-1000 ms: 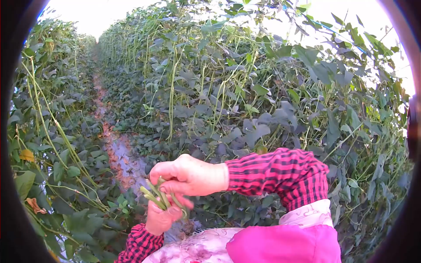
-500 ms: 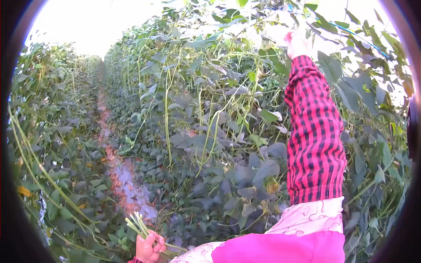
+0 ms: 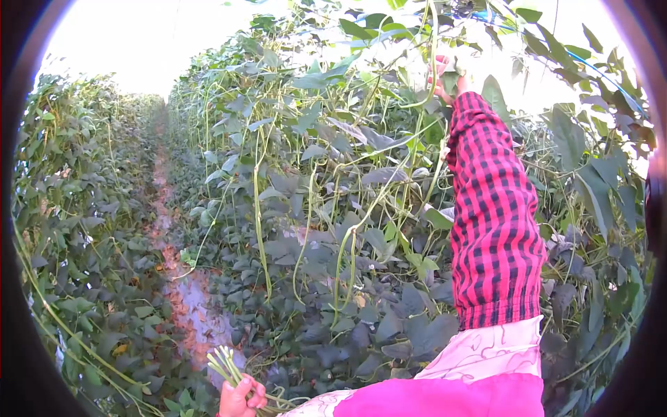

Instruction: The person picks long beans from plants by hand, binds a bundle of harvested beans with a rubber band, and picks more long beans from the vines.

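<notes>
Left of the narrow reddish-brown soil path stands a dense wall of green climbing vines, with long, thin, pale green pods slanting across its lower front. The path itself runs away between two planted rows. Near its close end, just to its right, the left hand is closed around a small bundle of slender green pods, fingers folded over the middle; the pale ends fan up towards the path, while the other ends trail right, behind the hand, beside the patterned pink-and-white cloth. Gripping them together at one end probably stops them scattering, and holding them low leaves the other arm free to reach. The left forearm is almost wholly out of view. Farther right of the path, several long green pods hang down from the taller right-hand vines, drawn straight or gently curved by their own weight. High and well to the right of the path, the right hand is up among leaves, fingers bent and partly curled beside a long green pod; leaves cover part of the hand, so whether it grips the pod cannot be told. The right arm rises nearly upright in its pink-and-black checked sleeve, above the bright pink cloth, likely because those stems hang high. A thin blue line crosses the foliage farthest right of the path.
</notes>
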`<state>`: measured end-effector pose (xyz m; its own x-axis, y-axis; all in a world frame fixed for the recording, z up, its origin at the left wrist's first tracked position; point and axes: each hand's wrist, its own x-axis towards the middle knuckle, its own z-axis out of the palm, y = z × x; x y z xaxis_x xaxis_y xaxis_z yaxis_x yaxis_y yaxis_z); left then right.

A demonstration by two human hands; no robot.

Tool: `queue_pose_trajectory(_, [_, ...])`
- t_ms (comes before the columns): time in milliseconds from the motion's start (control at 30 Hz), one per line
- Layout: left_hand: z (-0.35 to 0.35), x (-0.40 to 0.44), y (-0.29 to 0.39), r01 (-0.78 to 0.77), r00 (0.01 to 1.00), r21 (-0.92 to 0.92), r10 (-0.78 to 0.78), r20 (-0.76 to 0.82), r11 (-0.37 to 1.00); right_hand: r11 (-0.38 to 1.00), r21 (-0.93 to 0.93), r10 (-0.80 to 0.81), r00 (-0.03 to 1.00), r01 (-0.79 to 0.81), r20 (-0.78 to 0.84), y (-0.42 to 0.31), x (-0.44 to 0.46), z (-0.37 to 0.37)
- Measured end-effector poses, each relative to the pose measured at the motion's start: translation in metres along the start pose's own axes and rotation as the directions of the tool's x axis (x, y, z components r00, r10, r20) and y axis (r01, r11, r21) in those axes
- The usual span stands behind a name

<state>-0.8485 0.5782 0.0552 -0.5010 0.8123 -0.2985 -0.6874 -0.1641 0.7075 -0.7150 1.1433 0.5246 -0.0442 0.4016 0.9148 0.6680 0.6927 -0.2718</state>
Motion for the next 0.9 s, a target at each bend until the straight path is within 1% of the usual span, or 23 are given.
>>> queue_pose_trajectory(100, [-0.003, 0.004, 0.005, 0.029, 1.0, -0.006, -0.029, 0.007, 1.0, 0.973, 0.226, 0.046, 0.998, -0.034, -0.044, 0.004, 0.001, -0.005])
queue_pose_trajectory(167, [-0.007, 0.004, 0.008, 0.027, 0.999, -0.019, -0.026, 0.048, 0.999, 0.888, 0.451, 0.114, 0.993, -0.084, -0.038, 0.004, 0.0, -0.008])
queue_pose_trajectory(200, [-0.008, 0.004, 0.011, 0.026, 0.996, -0.037, -0.023, 0.087, 0.999, 0.817, 0.563, 0.153, 0.988, -0.122, -0.007, -0.001, -0.004, -0.013])
queue_pose_trajectory(233, [-0.01, 0.003, 0.014, 0.028, 0.995, -0.039, -0.024, 0.092, 0.999, 0.732, 0.661, 0.179, 0.983, -0.166, 0.049, -0.006, -0.008, -0.017])
queue_pose_trajectory(267, [-0.013, 0.002, 0.016, 0.034, 0.994, -0.028, -0.031, 0.103, 0.999, 0.648, 0.731, 0.193, 0.975, -0.214, 0.114, -0.011, -0.014, -0.02])
queue_pose_trajectory(300, [-0.015, 0.0, 0.016, 0.04, 0.993, -0.019, -0.038, 0.111, 0.999, 0.62, 0.746, 0.178, 0.97, -0.242, 0.167, -0.013, -0.014, -0.021])
queue_pose_trajectory(333, [-0.016, -0.004, 0.017, 0.043, 0.993, -0.026, -0.04, 0.107, 0.999, 0.654, 0.715, 0.147, 0.968, -0.248, 0.201, -0.003, -0.007, -0.015])
queue_pose_trajectory(367, [-0.016, -0.011, 0.018, 0.038, 0.994, -0.001, -0.038, 0.099, 0.999, 0.88, 0.471, 0.048, 0.997, -0.071, 0.06, 0.008, 0.004, -0.008])
queue_pose_trajectory(400, [-0.016, -0.015, 0.021, 0.032, 0.995, 0.024, -0.034, 0.093, 0.999, 0.879, 0.471, 0.046, 0.997, -0.073, 0.068, 0.025, 0.019, 0.003])
queue_pose_trajectory(433, [-0.016, -0.019, 0.021, 0.033, 0.995, 0.018, -0.035, 0.089, 0.999, 0.96, 0.274, -0.052, 0.998, 0.055, -0.018, 0.042, 0.034, 0.014])
queue_pose_trajectory(467, [-0.016, -0.021, 0.023, 0.025, 0.995, 0.022, -0.027, 0.098, 0.999, 0.983, 0.058, -0.17, 0.982, 0.175, -0.082, 0.037, 0.039, 0.017])
queue_pose_trajectory(500, [-0.016, -0.024, 0.024, 0.014, 0.994, 0.028, -0.017, 0.104, 1.0, 0.901, -0.397, -0.221, 0.972, 0.174, -0.076, -0.024, -0.009, -0.035])
queue_pose_trajectory(533, [-0.021, -0.023, 0.023, 0.01, 0.996, 0.02, -0.012, 0.093, 1.0, 0.904, -0.386, -0.226, 0.972, 0.183, -0.069, 0.001, 0.017, -0.013])
queue_pose_trajectory(600, [-0.039, -0.02, 0.01, 0.013, 0.979, -0.033, -0.006, 0.203, 0.999, 0.974, -0.094, -0.224, 0.943, 0.207, -0.247, 0.054, 0.06, 0.034])
queue_pose_trajectory(633, [-0.041, -0.02, 0.008, 0.015, 0.983, -0.039, -0.008, 0.182, 0.999, 0.98, 0.028, -0.197, 0.979, 0.199, -0.052, 0.024, 0.041, 0.013])
queue_pose_trajectory(667, [-0.043, -0.021, 0.006, 0.019, 0.987, -0.051, -0.011, 0.162, 0.999, 0.99, 0.053, -0.128, 0.99, 0.131, -0.05, -0.005, 0.012, -0.008])
queue_pose_trajectory(700, [-0.041, -0.022, 0.004, 0.029, 0.983, -0.075, -0.015, 0.186, 0.997, 0.953, 0.069, -0.286, 0.953, 0.294, -0.101, -0.014, 0.001, -0.016])
queue_pose_trajectory(733, [-0.04, -0.024, 0.005, 0.039, 0.977, -0.097, -0.017, 0.212, 0.995, 0.891, 0.076, -0.432, 0.888, 0.448, -0.158, -0.013, -0.002, -0.014])
queue_pose_trajectory(767, [-0.036, -0.025, 0.007, 0.011, 0.973, -0.072, 0.006, 0.232, 0.997, 0.805, -0.053, -0.593, 0.8, 0.591, -0.094, -0.014, 0.001, -0.014])
queue_pose_trajectory(800, [-0.034, -0.025, 0.008, 0.013, 0.975, -0.077, 0.004, 0.221, 0.997, 0.804, -0.043, -0.595, 0.799, 0.593, -0.087, -0.023, -0.003, -0.01])
queue_pose_trajectory(833, [-0.034, -0.024, 0.007, -0.04, 0.98, -0.007, 0.04, 0.195, 0.999, 0.884, 0.047, -0.466, 0.884, 0.465, 0.025, -0.031, -0.011, -0.004])
queue_pose_trajectory(867, [-0.033, -0.024, 0.007, -0.091, 0.982, 0.063, 0.079, 0.173, 0.994, 0.941, 0.118, -0.332, 0.931, 0.317, 0.149, -0.042, -0.016, 0.003])
queue_pose_trajectory(900, [-0.028, -0.027, 0.011, -0.136, 0.981, 0.129, 0.115, 0.156, 0.982, 0.921, -0.087, -0.361, 0.916, 0.38, 0.175, -0.09, -0.06, -0.024])
